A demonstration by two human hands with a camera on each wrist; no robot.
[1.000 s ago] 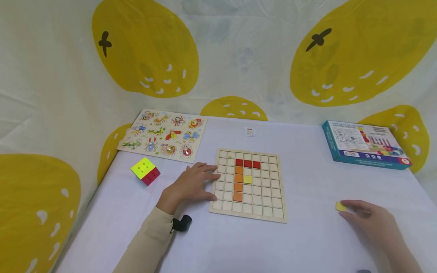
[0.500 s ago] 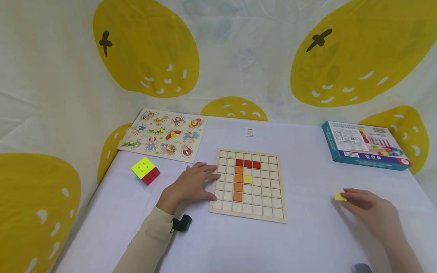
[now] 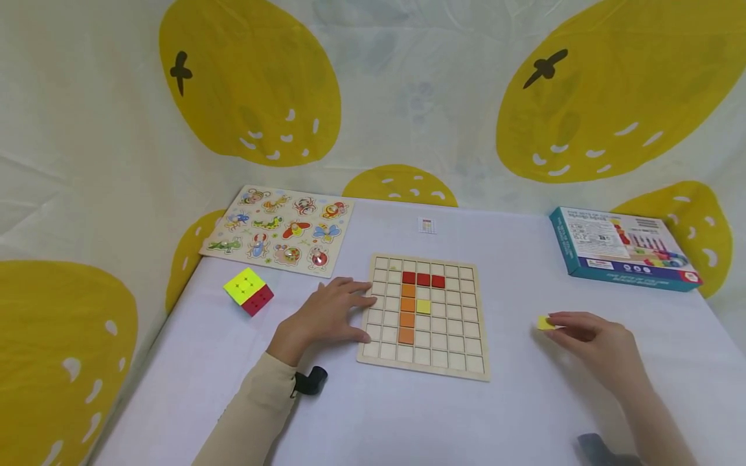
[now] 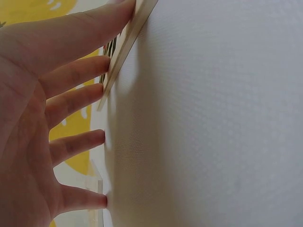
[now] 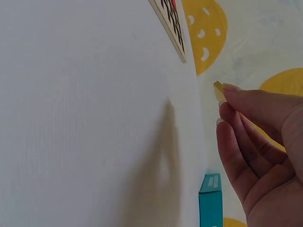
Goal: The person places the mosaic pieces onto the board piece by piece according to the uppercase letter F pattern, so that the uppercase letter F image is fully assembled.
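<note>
A wooden grid board (image 3: 428,372) lies mid-table. Three red tiles (image 3: 423,279) form a row near its top, and a column of orange tiles (image 3: 406,319) runs down from the leftmost one. One yellow tile (image 3: 423,307) sits in a cell right of the orange column. My left hand (image 3: 329,312) rests at the board's left edge, fingers spread, with thumb and some fingertips at the rim in the left wrist view. Right of the board, my right hand (image 3: 600,343) pinches another yellow tile (image 3: 546,323) between thumb and fingers, raised above the tabletop, as the right wrist view shows.
An insect puzzle board (image 3: 280,230) lies at the back left, with a puzzle cube (image 3: 248,291) in front of it. A small printed card (image 3: 427,225) is behind the grid board. At the back right stands a teal toy box (image 3: 626,249).
My right hand has carried the pinched yellow tile leftward and slightly away from me, closer to the grid board. The left hand has stayed in place.
</note>
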